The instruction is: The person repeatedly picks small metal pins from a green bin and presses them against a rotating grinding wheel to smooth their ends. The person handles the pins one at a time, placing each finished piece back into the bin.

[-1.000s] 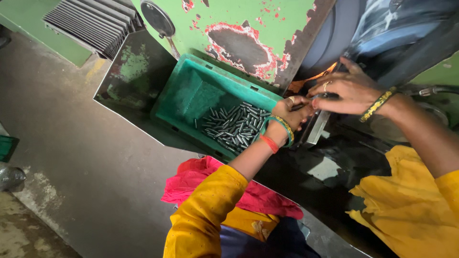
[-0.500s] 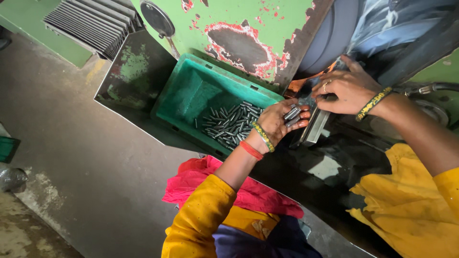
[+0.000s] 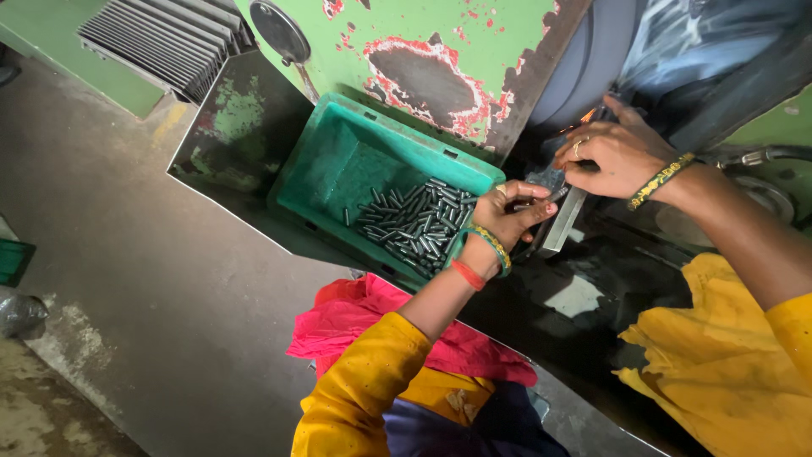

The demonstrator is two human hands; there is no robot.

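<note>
Steel pins (image 3: 414, 224) lie heaped in the green crate (image 3: 338, 161). Left hand (image 3: 507, 216) seemingly pinches one; right hand (image 3: 613, 152) presses the metal guide (image 3: 562, 222) beside the grinding wheel (image 3: 571, 76), where fingers could get caught.

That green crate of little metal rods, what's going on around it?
A person in yellow sleeves works at a worn green machine. Their left hand is cupped beside the green plastic crate, holding a few of the short grey metal pins that fill its bottom. Their right hand presses down on a small part at a flat metal guide bar near the machine's wheel. A pink cloth lies on their lap.
</note>
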